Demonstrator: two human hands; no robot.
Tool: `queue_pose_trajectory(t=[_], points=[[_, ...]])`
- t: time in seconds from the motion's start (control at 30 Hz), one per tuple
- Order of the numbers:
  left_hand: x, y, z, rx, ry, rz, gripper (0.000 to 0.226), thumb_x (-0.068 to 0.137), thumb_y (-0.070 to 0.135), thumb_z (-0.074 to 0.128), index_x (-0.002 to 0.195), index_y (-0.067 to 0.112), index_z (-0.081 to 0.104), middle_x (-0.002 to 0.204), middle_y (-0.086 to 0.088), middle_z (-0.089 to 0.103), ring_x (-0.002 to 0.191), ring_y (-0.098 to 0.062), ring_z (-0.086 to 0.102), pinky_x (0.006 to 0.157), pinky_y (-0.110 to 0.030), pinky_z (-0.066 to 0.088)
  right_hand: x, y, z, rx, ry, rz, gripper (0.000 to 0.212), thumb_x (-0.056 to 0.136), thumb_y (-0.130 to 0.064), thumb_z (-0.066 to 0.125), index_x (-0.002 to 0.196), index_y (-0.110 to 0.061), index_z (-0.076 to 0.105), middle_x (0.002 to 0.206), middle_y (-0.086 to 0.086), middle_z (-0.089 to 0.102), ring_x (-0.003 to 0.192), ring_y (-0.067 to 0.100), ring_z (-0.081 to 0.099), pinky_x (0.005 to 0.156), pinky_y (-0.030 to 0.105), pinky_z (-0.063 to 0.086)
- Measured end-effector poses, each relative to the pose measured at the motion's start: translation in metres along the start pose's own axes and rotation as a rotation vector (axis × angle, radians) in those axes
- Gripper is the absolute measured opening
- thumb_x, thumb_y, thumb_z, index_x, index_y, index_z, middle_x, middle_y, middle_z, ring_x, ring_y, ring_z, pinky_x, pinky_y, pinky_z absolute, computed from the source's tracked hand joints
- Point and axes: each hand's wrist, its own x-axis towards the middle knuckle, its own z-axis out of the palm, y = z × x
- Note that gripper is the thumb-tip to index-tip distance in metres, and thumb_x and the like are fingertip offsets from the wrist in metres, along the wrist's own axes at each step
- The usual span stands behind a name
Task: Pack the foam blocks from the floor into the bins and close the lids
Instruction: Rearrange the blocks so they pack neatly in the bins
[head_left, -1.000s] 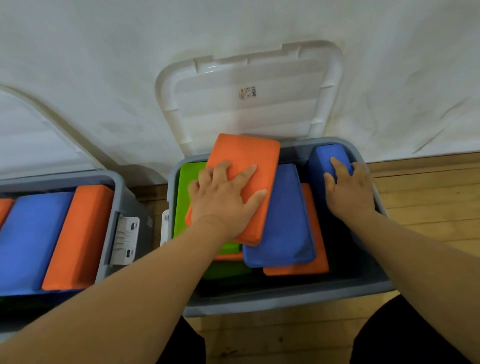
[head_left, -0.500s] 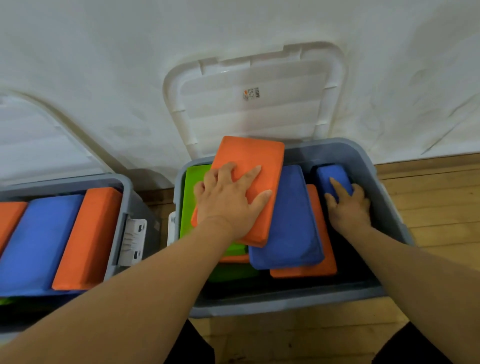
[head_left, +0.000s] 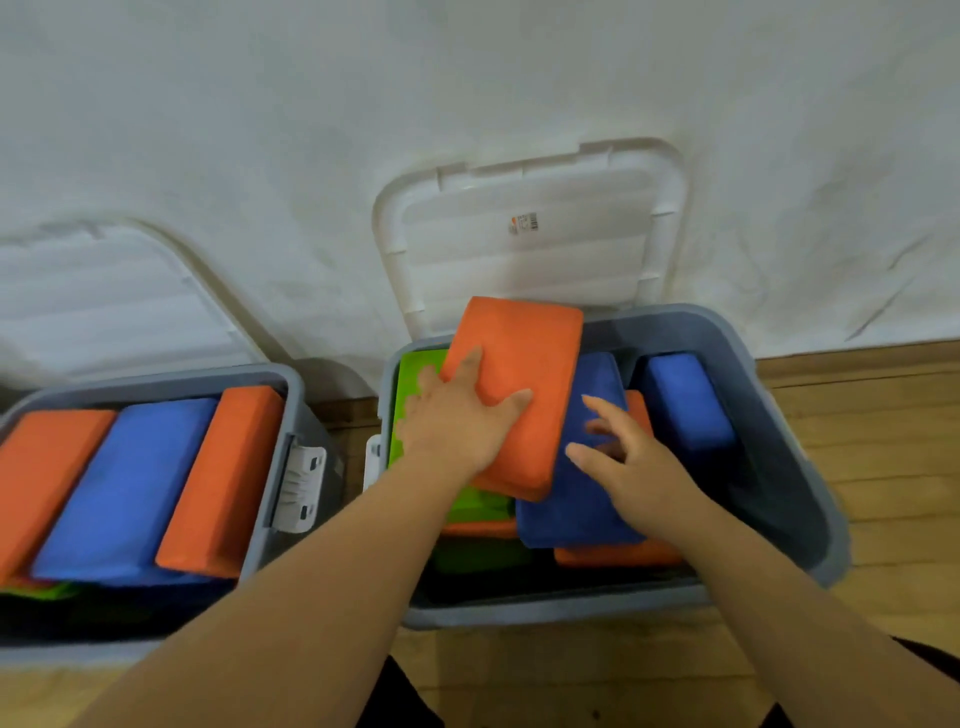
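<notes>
Two grey bins stand on the floor with their white lids open. In the right bin (head_left: 779, 467), my left hand (head_left: 457, 421) rests flat on a tilted orange block (head_left: 524, 374) that lies over a green block (head_left: 415, 379) and a flat blue block (head_left: 576, 499). My right hand (head_left: 628, 457) hovers with spread fingers over that flat blue block, holding nothing. A second blue block (head_left: 685, 405) sits deep at the bin's right side. The left bin (head_left: 296, 410) holds orange and blue blocks (head_left: 130, 483) side by side.
The right bin's lid (head_left: 530, 244) leans back against the white sheet-covered wall; the left bin's lid (head_left: 104, 301) does too. A white latch (head_left: 304, 488) hangs on the left bin's side. Wooden floor (head_left: 883, 467) lies to the right and in front.
My right hand has let go of the blue block at the bin's right side and moved left over the flat blue block. My left hand stays on the orange block.
</notes>
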Motion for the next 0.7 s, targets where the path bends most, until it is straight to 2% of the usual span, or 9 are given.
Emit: queue_pose_trajectory(t=[0.07, 0.17, 0.27, 0.37, 0.43, 0.5, 0.57, 0.63, 0.7], points=[[0.001, -0.003, 0.000, -0.127, -0.082, -0.028, 0.104, 0.066, 0.092, 0.047, 0.156, 0.050, 0.016, 0.152, -0.013, 0.041, 0.133, -0.036, 0.049, 0.113, -0.049, 0.039, 0.004, -0.004, 0.004, 0.093, -0.054, -0.023, 0.068, 0.096, -0.037, 0.066, 0.155, -0.041, 0.033, 0.147, -0.013, 0.047, 0.125, 0.006, 0.053, 0.099, 0.024, 0.041], [-0.003, 0.010, 0.004, -0.338, -0.065, -0.002, 0.116, 0.052, 0.092, 0.043, 0.157, 0.046, 0.021, 0.145, -0.011, 0.053, 0.126, -0.030, 0.057, 0.109, -0.044, 0.045, 0.000, -0.013, -0.006, 0.308, -0.015, -0.028, 0.074, 0.097, -0.027, 0.065, 0.157, -0.044, 0.026, 0.146, -0.017, 0.051, 0.115, -0.003, 0.059, 0.100, 0.027, 0.046], [-0.010, 0.041, 0.010, -0.556, 0.007, 0.104, 0.106, 0.064, 0.083, 0.052, 0.157, 0.042, 0.024, 0.147, -0.007, 0.050, 0.130, -0.024, 0.054, 0.113, -0.043, 0.042, -0.007, -0.022, -0.041, 0.387, 0.072, -0.129, 0.077, 0.094, -0.018, 0.070, 0.153, -0.052, 0.032, 0.138, -0.018, 0.060, 0.116, 0.006, 0.065, 0.099, 0.040, 0.054], [-0.013, 0.069, 0.015, -0.735, 0.019, 0.297, 0.090, 0.080, 0.063, 0.066, 0.156, 0.027, 0.035, 0.150, 0.000, 0.051, 0.132, -0.010, 0.051, 0.116, -0.033, 0.039, -0.013, -0.019, -0.073, 0.241, 0.331, -0.201, 0.078, 0.077, -0.036, 0.079, 0.145, -0.053, 0.044, 0.142, -0.016, 0.056, 0.124, 0.008, 0.060, 0.103, 0.043, 0.052], [-0.011, 0.074, 0.030, -0.603, 0.054, 0.415, 0.082, 0.088, 0.052, 0.069, 0.155, 0.018, 0.037, 0.148, 0.001, 0.052, 0.132, -0.008, 0.049, 0.116, -0.025, 0.035, -0.016, -0.010, -0.087, 0.067, 0.476, -0.170, 0.092, 0.068, -0.048, 0.079, 0.151, -0.041, 0.041, 0.150, -0.009, 0.048, 0.133, 0.008, 0.051, 0.110, 0.041, 0.046], [-0.011, 0.071, 0.053, -0.324, 0.036, 0.439, 0.088, 0.091, 0.054, 0.065, 0.159, 0.015, 0.027, 0.156, -0.009, 0.043, 0.142, -0.024, 0.040, 0.120, -0.036, 0.030, -0.018, -0.002, -0.099, 0.011, 0.565, -0.136, 0.096, 0.065, -0.047, 0.080, 0.152, -0.037, 0.041, 0.149, -0.005, 0.048, 0.132, 0.008, 0.051, 0.112, 0.040, 0.044], [-0.017, 0.064, 0.077, -0.019, -0.052, 0.407, 0.085, 0.091, 0.066, 0.052, 0.161, 0.030, 0.021, 0.159, -0.014, 0.035, 0.144, -0.034, 0.034, 0.119, -0.044, 0.028, -0.021, 0.004, -0.111, -0.036, 0.617, -0.140, 0.092, 0.068, -0.037, 0.083, 0.150, -0.035, 0.042, 0.145, -0.004, 0.051, 0.127, 0.010, 0.052, 0.111, 0.036, 0.044], [-0.026, 0.056, 0.097, 0.255, -0.078, 0.391, 0.076, 0.091, 0.076, 0.034, 0.158, 0.047, 0.016, 0.165, -0.011, 0.021, 0.149, -0.035, 0.023, 0.122, -0.044, 0.020, -0.025, 0.007, -0.119, -0.124, 0.638, -0.148, 0.095, 0.072, -0.029, 0.084, 0.154, -0.035, 0.037, 0.144, -0.001, 0.049, 0.128, 0.012, 0.049, 0.107, 0.025, 0.039], [-0.034, 0.050, 0.106, 0.306, -0.053, 0.382, 0.077, 0.085, 0.081, 0.014, 0.157, 0.054, 0.011, 0.169, -0.007, 0.010, 0.153, -0.033, 0.011, 0.122, -0.043, 0.010, -0.025, 0.010, -0.126, -0.213, 0.641, -0.169, 0.098, 0.075, -0.025, 0.082, 0.158, -0.035, 0.031, 0.144, 0.002, 0.046, 0.127, 0.013, 0.047, 0.102, 0.019, 0.034]])
